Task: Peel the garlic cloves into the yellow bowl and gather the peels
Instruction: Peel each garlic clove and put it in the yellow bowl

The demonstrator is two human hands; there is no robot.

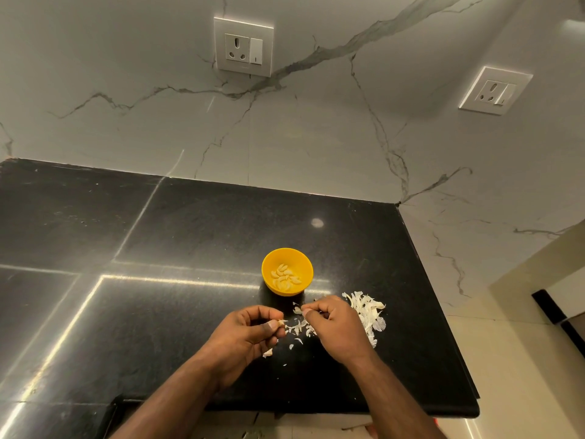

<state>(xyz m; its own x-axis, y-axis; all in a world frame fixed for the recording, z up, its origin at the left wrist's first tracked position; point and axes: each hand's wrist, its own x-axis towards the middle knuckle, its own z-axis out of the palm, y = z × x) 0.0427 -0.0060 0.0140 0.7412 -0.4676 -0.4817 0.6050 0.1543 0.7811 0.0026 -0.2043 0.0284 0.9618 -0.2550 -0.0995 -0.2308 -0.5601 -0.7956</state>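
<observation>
The left hand (250, 331) pinched something small, hard to identify; the right hand (332, 324) pinched a peel (297, 310). Peels hid partly behind it on the black desk (190, 236), marble wall (316, 137) behind.

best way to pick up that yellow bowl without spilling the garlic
Grip the small round yellow plastic bowl by its rim, probably from the right or far side, thumb outside and fingers just inside. It sits upright on the black stone counter, peeled garlic cloves low in its middle, the rim bare.
</observation>
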